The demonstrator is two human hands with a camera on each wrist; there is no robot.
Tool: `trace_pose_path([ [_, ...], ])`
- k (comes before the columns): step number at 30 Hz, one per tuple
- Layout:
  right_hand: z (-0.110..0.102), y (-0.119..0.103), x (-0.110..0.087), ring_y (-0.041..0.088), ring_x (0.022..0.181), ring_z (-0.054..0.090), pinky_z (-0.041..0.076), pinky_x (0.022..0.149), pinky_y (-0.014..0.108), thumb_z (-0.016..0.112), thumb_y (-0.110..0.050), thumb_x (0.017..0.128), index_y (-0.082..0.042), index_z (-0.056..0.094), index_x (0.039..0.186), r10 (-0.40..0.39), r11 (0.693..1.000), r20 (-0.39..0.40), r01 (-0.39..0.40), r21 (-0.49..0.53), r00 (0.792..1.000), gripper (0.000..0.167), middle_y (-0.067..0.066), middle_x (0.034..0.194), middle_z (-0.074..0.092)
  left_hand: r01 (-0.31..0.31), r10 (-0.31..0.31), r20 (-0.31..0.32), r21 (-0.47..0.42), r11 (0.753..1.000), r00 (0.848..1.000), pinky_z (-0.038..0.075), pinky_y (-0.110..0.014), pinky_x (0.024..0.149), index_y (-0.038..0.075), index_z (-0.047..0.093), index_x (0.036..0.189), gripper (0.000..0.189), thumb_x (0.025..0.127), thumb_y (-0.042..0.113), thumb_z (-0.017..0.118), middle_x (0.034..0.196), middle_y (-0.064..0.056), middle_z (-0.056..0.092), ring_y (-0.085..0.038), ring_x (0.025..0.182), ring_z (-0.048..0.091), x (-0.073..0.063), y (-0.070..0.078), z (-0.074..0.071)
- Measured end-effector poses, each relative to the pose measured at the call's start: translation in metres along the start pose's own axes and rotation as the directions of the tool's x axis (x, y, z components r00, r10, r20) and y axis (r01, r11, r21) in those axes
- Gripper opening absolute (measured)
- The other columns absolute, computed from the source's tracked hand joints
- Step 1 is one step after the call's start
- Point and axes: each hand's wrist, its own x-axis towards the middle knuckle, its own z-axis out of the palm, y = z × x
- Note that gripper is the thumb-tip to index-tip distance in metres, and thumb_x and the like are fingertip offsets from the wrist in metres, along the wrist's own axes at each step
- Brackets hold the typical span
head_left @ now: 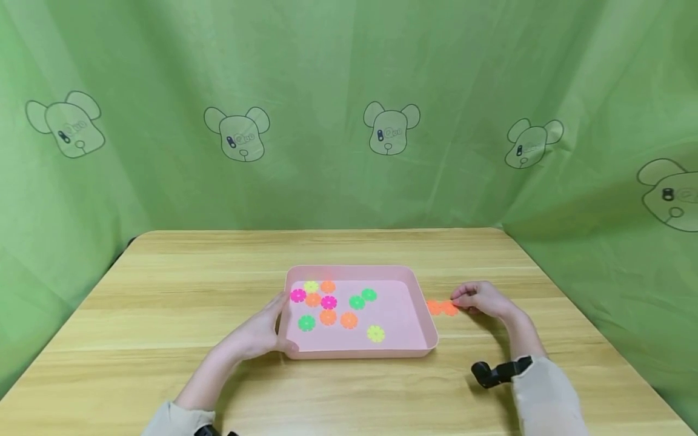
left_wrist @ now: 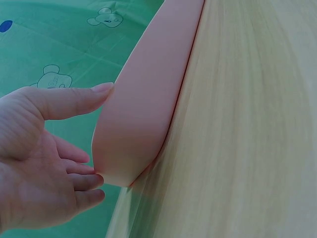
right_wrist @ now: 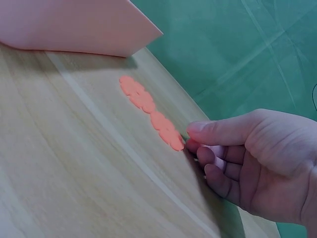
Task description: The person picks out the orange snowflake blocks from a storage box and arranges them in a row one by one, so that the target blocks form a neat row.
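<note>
A shallow pink tray (head_left: 398,312) sits on the table with several slotted flower-shaped plastic discs in it: orange (head_left: 349,320), green (head_left: 307,323), yellow (head_left: 375,333) and magenta (head_left: 329,302). My left hand (head_left: 259,332) rests against the tray's left end, its thumb touching the near left corner and its fingers along the left wall (left_wrist: 143,99). Outside the tray's right wall are two orange discs (head_left: 442,307), edge to edge. At their right end my right hand (right_wrist: 262,158) pinches the edge of the nearer one between thumb and forefinger. Whether that disc touches the table is unclear.
The wooden table (head_left: 207,290) has its far edge close to a green curtain (head_left: 327,194) printed with mouse-like heads. Curtain also hangs at both sides. A black wrist camera mount (head_left: 498,371) sticks out from my right sleeve.
</note>
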Motion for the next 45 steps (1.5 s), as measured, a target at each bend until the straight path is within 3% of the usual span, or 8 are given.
trace_pose_path([
  [8, -0.006, -0.015, 0.0, 0.017, 0.083, 0.059, 0.052, 0.072, 0.033, 0.058, -0.013, 0.09, 0.014, 0.053, 0.112, -0.041, 0.996, 0.008, 0.04, 0.083, 0.999, 0.035, 0.014, 0.096, 0.063, 0.002, -0.002, -0.001, -0.001, 1.0, 1.0, 0.012, -0.05, 0.11, -0.006, 0.017, 0.145, 0.103, 0.066, 0.011, 0.081, 0.151, -0.022, 0.012, -0.035, 0.139, 0.011, 0.0, 0.001, 0.0],
  [13, -0.006, -0.046, 0.003, 0.028, 0.093, 0.06, 0.051, 0.08, 0.04, 0.058, -0.017, 0.091, 0.014, 0.049, 0.121, -0.122, 0.99, 0.002, 0.122, 0.075, 0.992, 0.044, 0.025, 0.112, 0.059, 0.009, -0.009, 0.002, -0.008, 1.0, 1.0, 0.012, -0.051, 0.11, -0.006, 0.016, 0.145, 0.103, 0.066, 0.011, 0.081, 0.152, -0.022, 0.012, -0.035, 0.139, 0.01, -0.001, 0.002, 0.0],
  [17, -0.001, -0.078, 0.01, 0.033, 0.101, 0.058, 0.05, 0.083, 0.043, 0.058, -0.018, 0.091, 0.012, 0.05, 0.122, -0.178, 0.983, 0.034, 0.176, 0.055, 0.983, 0.044, 0.025, 0.114, 0.06, 0.01, -0.009, 0.005, -0.012, 1.0, 1.0, 0.012, -0.051, 0.11, -0.005, 0.016, 0.145, 0.104, 0.066, 0.013, 0.081, 0.152, -0.022, 0.011, -0.035, 0.139, 0.01, 0.0, 0.002, -0.001],
  [28, 0.036, -0.136, 0.038, 0.032, 0.098, 0.059, 0.051, 0.082, 0.042, 0.062, -0.018, 0.088, 0.005, 0.056, 0.12, -0.21, 0.975, 0.132, 0.198, 0.096, 0.969, 0.039, 0.018, 0.112, 0.062, 0.014, -0.014, 0.007, -0.004, 1.0, 1.0, 0.012, -0.05, 0.11, -0.004, 0.015, 0.146, 0.104, 0.067, 0.013, 0.081, 0.152, -0.021, 0.011, -0.035, 0.139, 0.011, 0.0, 0.001, -0.001],
  [31, 0.049, -0.147, 0.045, 0.026, 0.093, 0.06, 0.052, 0.079, 0.037, 0.062, -0.017, 0.088, 0.004, 0.057, 0.118, -0.232, 0.972, 0.166, 0.221, 0.085, 0.958, 0.037, 0.015, 0.11, 0.063, 0.018, -0.018, 0.007, -0.006, 1.0, 1.0, 0.012, -0.05, 0.11, -0.004, 0.015, 0.146, 0.103, 0.068, 0.013, 0.081, 0.152, -0.021, 0.011, -0.035, 0.139, 0.011, 0.0, 0.001, 0.0],
  [36, 0.066, -0.158, 0.055, 0.013, 0.08, 0.057, 0.05, 0.071, 0.028, 0.064, -0.013, 0.086, 0.006, 0.058, 0.117, -0.257, 0.966, 0.228, 0.24, 0.099, 0.939, 0.037, 0.011, 0.103, 0.065, 0.022, -0.022, 0.004, -0.004, 1.0, 1.0, 0.012, -0.05, 0.11, -0.003, 0.015, 0.146, 0.103, 0.068, 0.012, 0.08, 0.152, -0.021, 0.011, -0.035, 0.139, 0.011, 0.001, 0.001, 0.0],
  [40, 0.079, -0.157, 0.066, 0.013, 0.072, 0.054, 0.049, 0.068, 0.028, 0.065, -0.007, 0.083, 0.006, 0.059, 0.114, -0.252, 0.965, 0.295, 0.216, 0.148, 0.922, 0.034, 0.009, 0.096, 0.064, 0.028, -0.028, -0.001, -0.001, 1.0, 1.0, 0.013, -0.05, 0.11, -0.003, 0.015, 0.146, 0.103, 0.068, 0.012, 0.08, 0.152, -0.02, 0.011, -0.034, 0.139, 0.011, 0.001, 0.0, 0.0],
  [45, 0.094, -0.153, 0.077, 0.012, 0.075, 0.055, 0.048, 0.069, 0.027, 0.067, -0.007, 0.082, 0.005, 0.061, 0.11, -0.255, 0.967, 0.382, 0.231, 0.109, 0.888, 0.031, 0.007, 0.095, 0.065, 0.035, -0.035, -0.005, -0.002, 0.999, 0.999, 0.013, -0.051, 0.11, -0.002, 0.015, 0.147, 0.103, 0.068, 0.012, 0.08, 0.153, -0.019, 0.011, -0.034, 0.139, 0.011, 0.002, -0.001, 0.0],
])
